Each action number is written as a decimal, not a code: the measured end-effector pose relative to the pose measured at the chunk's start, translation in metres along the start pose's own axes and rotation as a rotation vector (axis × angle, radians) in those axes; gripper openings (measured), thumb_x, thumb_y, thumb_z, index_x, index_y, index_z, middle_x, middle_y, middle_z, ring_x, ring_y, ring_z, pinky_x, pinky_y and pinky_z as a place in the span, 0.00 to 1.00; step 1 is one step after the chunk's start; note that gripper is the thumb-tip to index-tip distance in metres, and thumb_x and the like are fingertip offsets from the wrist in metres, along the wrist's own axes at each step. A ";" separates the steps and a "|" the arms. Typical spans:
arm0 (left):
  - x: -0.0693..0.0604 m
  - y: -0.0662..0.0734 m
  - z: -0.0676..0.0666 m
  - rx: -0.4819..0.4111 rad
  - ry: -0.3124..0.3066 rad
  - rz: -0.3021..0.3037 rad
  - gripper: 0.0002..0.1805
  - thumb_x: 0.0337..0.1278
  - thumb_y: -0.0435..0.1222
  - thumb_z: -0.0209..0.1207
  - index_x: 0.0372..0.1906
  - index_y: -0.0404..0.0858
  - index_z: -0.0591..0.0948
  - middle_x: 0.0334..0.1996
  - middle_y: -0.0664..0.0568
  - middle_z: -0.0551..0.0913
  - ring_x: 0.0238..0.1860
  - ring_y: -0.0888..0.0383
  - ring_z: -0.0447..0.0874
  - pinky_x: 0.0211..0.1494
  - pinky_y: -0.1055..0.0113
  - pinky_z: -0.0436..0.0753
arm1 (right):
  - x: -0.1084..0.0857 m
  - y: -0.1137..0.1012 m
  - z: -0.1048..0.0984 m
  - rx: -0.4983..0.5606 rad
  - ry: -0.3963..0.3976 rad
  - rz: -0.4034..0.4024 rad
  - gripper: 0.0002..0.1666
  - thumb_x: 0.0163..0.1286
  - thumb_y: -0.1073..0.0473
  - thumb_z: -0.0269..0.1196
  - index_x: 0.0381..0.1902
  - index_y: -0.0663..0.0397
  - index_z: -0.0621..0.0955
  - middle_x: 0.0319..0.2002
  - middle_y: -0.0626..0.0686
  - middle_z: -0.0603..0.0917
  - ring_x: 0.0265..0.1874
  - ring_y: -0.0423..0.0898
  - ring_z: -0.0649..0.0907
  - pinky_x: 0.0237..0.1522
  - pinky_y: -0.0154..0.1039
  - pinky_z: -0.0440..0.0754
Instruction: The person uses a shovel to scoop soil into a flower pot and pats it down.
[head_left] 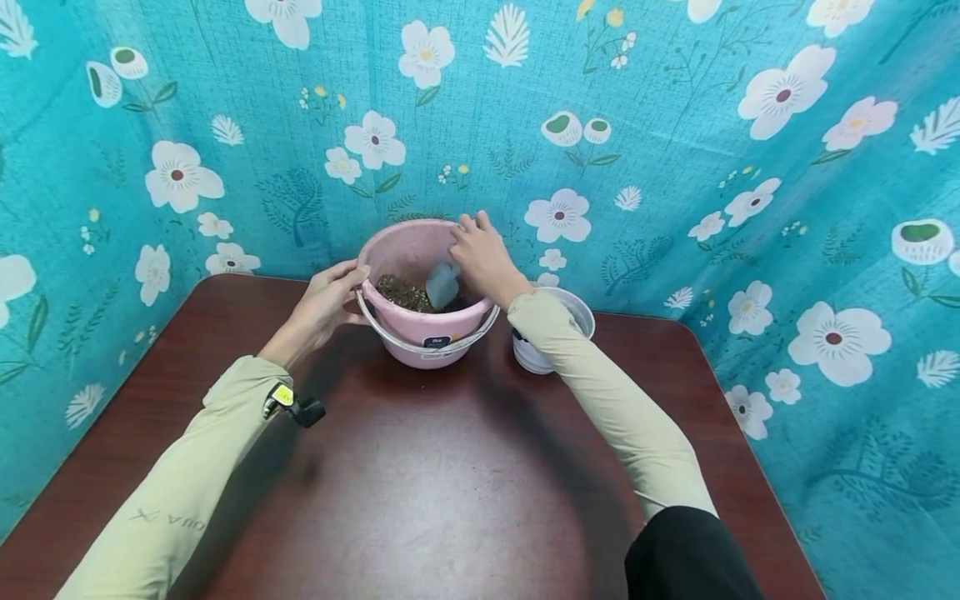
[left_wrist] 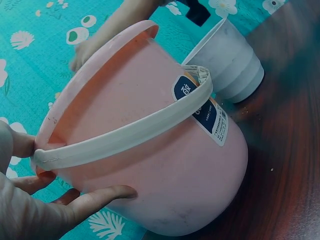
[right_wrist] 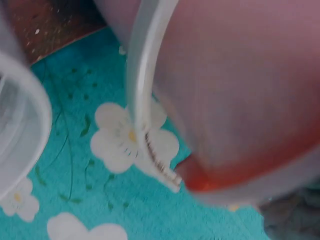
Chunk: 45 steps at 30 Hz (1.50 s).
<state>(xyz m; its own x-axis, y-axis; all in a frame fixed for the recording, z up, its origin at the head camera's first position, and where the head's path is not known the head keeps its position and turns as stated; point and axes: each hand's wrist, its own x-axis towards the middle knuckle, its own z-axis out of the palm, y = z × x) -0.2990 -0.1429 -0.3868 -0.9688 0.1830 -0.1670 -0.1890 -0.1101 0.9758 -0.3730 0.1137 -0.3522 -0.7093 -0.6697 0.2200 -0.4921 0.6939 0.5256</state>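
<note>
A pink bucket with a white handle stands at the back of the table, dark soil inside it. On its left side my left hand holds the rim; in the left wrist view the thumb lies against the outer wall. Over the right side of the opening, my right hand grips a small trowel, whose grey-blue blade points down toward the soil. The trowel's handle is hidden by the hand. A dark, blurred shape shows in the right wrist view's lower right corner; I cannot tell what it is.
White plastic pots, seemingly nested, stand right of the bucket, partly behind my right forearm. The dark red-brown table reaches toward me. A turquoise floral curtain hangs close behind the bucket. Small crumbs lie on the table.
</note>
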 end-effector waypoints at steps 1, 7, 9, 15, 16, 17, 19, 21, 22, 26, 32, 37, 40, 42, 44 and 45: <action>0.000 0.000 0.000 -0.001 -0.001 0.001 0.34 0.81 0.43 0.52 0.81 0.33 0.60 0.55 0.46 0.73 0.50 0.61 0.77 0.41 0.62 0.91 | 0.002 -0.003 0.001 0.006 -0.039 -0.012 0.10 0.73 0.66 0.65 0.38 0.49 0.91 0.47 0.51 0.87 0.51 0.53 0.77 0.59 0.50 0.69; 0.000 -0.002 0.000 0.001 -0.011 0.002 0.34 0.81 0.43 0.52 0.81 0.33 0.60 0.58 0.44 0.72 0.51 0.60 0.77 0.42 0.61 0.91 | 0.004 -0.012 0.005 -0.038 -0.170 -0.056 0.14 0.78 0.65 0.59 0.41 0.47 0.91 0.48 0.52 0.88 0.54 0.52 0.80 0.62 0.50 0.73; 0.000 -0.002 0.000 -0.001 -0.010 0.002 0.34 0.81 0.43 0.52 0.81 0.33 0.60 0.56 0.45 0.73 0.50 0.61 0.78 0.42 0.61 0.91 | 0.003 -0.013 0.007 -0.045 -0.187 -0.057 0.14 0.78 0.65 0.59 0.42 0.47 0.91 0.47 0.52 0.89 0.54 0.52 0.81 0.62 0.51 0.73; -0.002 -0.002 -0.002 -0.021 0.002 -0.002 0.34 0.80 0.43 0.53 0.81 0.34 0.60 0.52 0.49 0.75 0.48 0.62 0.79 0.40 0.63 0.91 | 0.005 -0.015 0.008 -0.080 -0.219 -0.058 0.14 0.79 0.65 0.58 0.44 0.49 0.91 0.48 0.52 0.89 0.53 0.51 0.81 0.61 0.49 0.73; -0.002 -0.002 -0.002 -0.017 0.004 -0.002 0.34 0.81 0.43 0.53 0.81 0.34 0.60 0.52 0.49 0.75 0.48 0.62 0.80 0.40 0.63 0.91 | 0.006 -0.015 0.007 -0.091 -0.227 -0.061 0.15 0.80 0.65 0.58 0.44 0.49 0.91 0.48 0.52 0.89 0.53 0.51 0.81 0.59 0.48 0.73; -0.003 -0.002 -0.003 -0.015 0.006 -0.001 0.34 0.81 0.43 0.53 0.81 0.34 0.60 0.53 0.49 0.75 0.48 0.62 0.79 0.39 0.63 0.91 | 0.007 -0.016 0.007 -0.105 -0.236 -0.066 0.15 0.80 0.65 0.57 0.44 0.48 0.91 0.48 0.52 0.89 0.53 0.51 0.81 0.58 0.47 0.73; -0.004 -0.001 -0.003 -0.010 0.005 0.000 0.35 0.81 0.43 0.53 0.82 0.34 0.60 0.54 0.49 0.75 0.49 0.62 0.80 0.40 0.63 0.91 | 0.008 -0.016 0.006 -0.123 -0.248 -0.075 0.15 0.80 0.65 0.57 0.45 0.48 0.91 0.48 0.52 0.89 0.52 0.50 0.82 0.56 0.46 0.73; -0.005 -0.001 -0.002 -0.004 0.004 0.003 0.35 0.80 0.44 0.53 0.81 0.33 0.60 0.53 0.50 0.75 0.50 0.61 0.80 0.41 0.61 0.92 | 0.009 -0.017 0.005 -0.125 -0.255 -0.083 0.15 0.80 0.65 0.57 0.46 0.48 0.91 0.49 0.52 0.89 0.52 0.50 0.82 0.55 0.46 0.73; -0.005 -0.001 -0.002 -0.001 -0.001 0.008 0.35 0.80 0.44 0.53 0.81 0.33 0.60 0.53 0.51 0.76 0.51 0.61 0.80 0.42 0.61 0.92 | 0.009 -0.016 0.005 -0.121 -0.256 -0.086 0.15 0.80 0.64 0.57 0.46 0.48 0.90 0.49 0.52 0.89 0.52 0.50 0.82 0.55 0.46 0.73; -0.005 0.000 -0.001 -0.010 -0.009 0.018 0.34 0.80 0.44 0.54 0.79 0.31 0.61 0.46 0.55 0.77 0.49 0.61 0.80 0.44 0.59 0.92 | 0.008 -0.015 0.004 -0.057 -0.249 -0.104 0.15 0.80 0.63 0.56 0.48 0.49 0.90 0.49 0.52 0.89 0.53 0.51 0.81 0.57 0.48 0.74; -0.003 -0.001 -0.001 -0.013 -0.010 0.017 0.34 0.81 0.42 0.53 0.80 0.32 0.61 0.44 0.56 0.77 0.46 0.63 0.80 0.42 0.60 0.91 | 0.008 -0.011 0.007 0.048 -0.239 -0.118 0.12 0.79 0.62 0.59 0.47 0.53 0.90 0.49 0.54 0.89 0.57 0.53 0.80 0.62 0.51 0.74; -0.004 -0.001 -0.002 -0.020 0.002 0.007 0.34 0.80 0.42 0.53 0.81 0.33 0.61 0.42 0.57 0.77 0.44 0.65 0.80 0.41 0.61 0.91 | 0.009 -0.010 0.011 0.093 -0.244 -0.126 0.10 0.77 0.58 0.63 0.47 0.54 0.89 0.50 0.55 0.88 0.58 0.54 0.79 0.63 0.51 0.73; -0.004 -0.001 -0.001 -0.021 -0.008 0.012 0.34 0.80 0.43 0.53 0.80 0.32 0.61 0.42 0.57 0.77 0.45 0.64 0.80 0.43 0.60 0.91 | 0.009 -0.009 0.011 0.086 -0.245 -0.129 0.11 0.77 0.57 0.64 0.48 0.54 0.89 0.51 0.54 0.88 0.59 0.54 0.79 0.64 0.50 0.73; -0.003 -0.001 -0.001 -0.018 -0.013 0.013 0.34 0.80 0.43 0.54 0.80 0.32 0.61 0.43 0.57 0.78 0.46 0.64 0.80 0.44 0.60 0.91 | 0.008 -0.008 0.011 0.101 -0.238 -0.131 0.11 0.76 0.56 0.65 0.48 0.54 0.89 0.50 0.54 0.88 0.59 0.53 0.78 0.64 0.50 0.73; -0.003 0.000 0.000 -0.009 -0.017 0.012 0.34 0.80 0.43 0.53 0.80 0.32 0.61 0.45 0.56 0.78 0.48 0.63 0.80 0.44 0.59 0.91 | 0.007 -0.007 0.010 0.147 -0.228 -0.131 0.11 0.76 0.54 0.66 0.48 0.55 0.89 0.49 0.54 0.88 0.58 0.54 0.78 0.64 0.50 0.72; -0.003 0.000 0.000 -0.005 -0.018 0.010 0.34 0.80 0.43 0.53 0.80 0.32 0.61 0.46 0.56 0.78 0.49 0.62 0.79 0.44 0.59 0.91 | 0.006 -0.007 0.010 0.175 -0.224 -0.130 0.12 0.75 0.53 0.67 0.47 0.55 0.89 0.49 0.55 0.88 0.58 0.54 0.78 0.64 0.51 0.72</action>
<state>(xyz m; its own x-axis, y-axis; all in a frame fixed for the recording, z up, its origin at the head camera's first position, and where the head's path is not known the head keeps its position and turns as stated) -0.2963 -0.1434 -0.3863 -0.9676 0.1997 -0.1547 -0.1802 -0.1169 0.9767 -0.3789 0.1070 -0.3624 -0.7189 -0.6942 -0.0366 -0.6516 0.6546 0.3833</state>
